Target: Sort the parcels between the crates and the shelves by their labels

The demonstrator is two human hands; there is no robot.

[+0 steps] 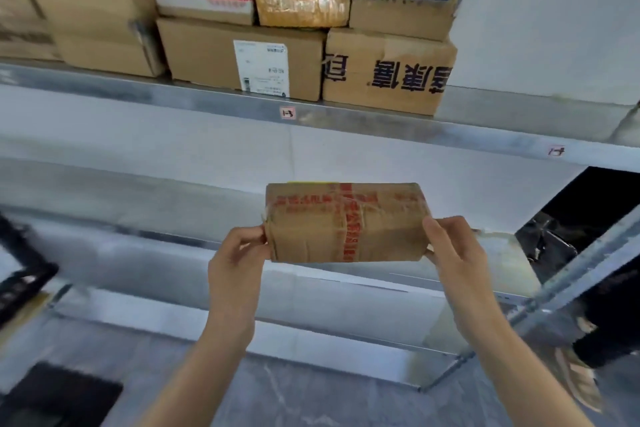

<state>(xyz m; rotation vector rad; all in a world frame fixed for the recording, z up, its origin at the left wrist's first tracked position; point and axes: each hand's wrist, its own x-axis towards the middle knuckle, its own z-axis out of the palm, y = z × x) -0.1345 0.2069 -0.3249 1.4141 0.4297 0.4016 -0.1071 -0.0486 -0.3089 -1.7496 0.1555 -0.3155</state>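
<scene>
parcel: small brown cardboard parcel crossed with red-printed tape (pixel 346 222), held in the air below and slightly right of the small red-edged shelf tag marked 1-3 (pixel 287 113), touching no shelf.
left hand: left hand (pixel 239 253) pinches the parcel's left end, fingertips curled on the edge only.
right hand: right hand (pixel 453 253) holds the right end, thumb on the near face, fingers round the back.
upper shelf: grey metal upper shelf (pixel 138 94) carries the tag. Just above the tag sit a brown carton with a white shipping label (pixel 207 55) and a brown carton with big black characters (pixel 388 73), with more cartons stacked on them, packed tight.
second tag: another small shelf tag (pixel 556 150) is well right of the 1-3 tag, text unreadable.
lower shelf: grey metal lower shelf (pixel 156 236) is below the tag, behind the parcel.
crate: black plastic crate (pixel 24 274) is far below-left of the tag, blurred.
risk, drop: the grip is on the ends only and the tape looks slick. If one hand lets go to reach, the parcel likely slips to the floor.
risk, mis-sort: the parcel's own label is not in view, only a yellow strip at its far top edge. Tag text is small, so a hasty read could send it to the wrong bay.
risk, stack: no gap shows above the tag, so forcing the parcel in could shove or tip cartons.
risk, lip: a low approach could catch the parcel on the lower shelf's front edge and twist it out of the pinch.
</scene>
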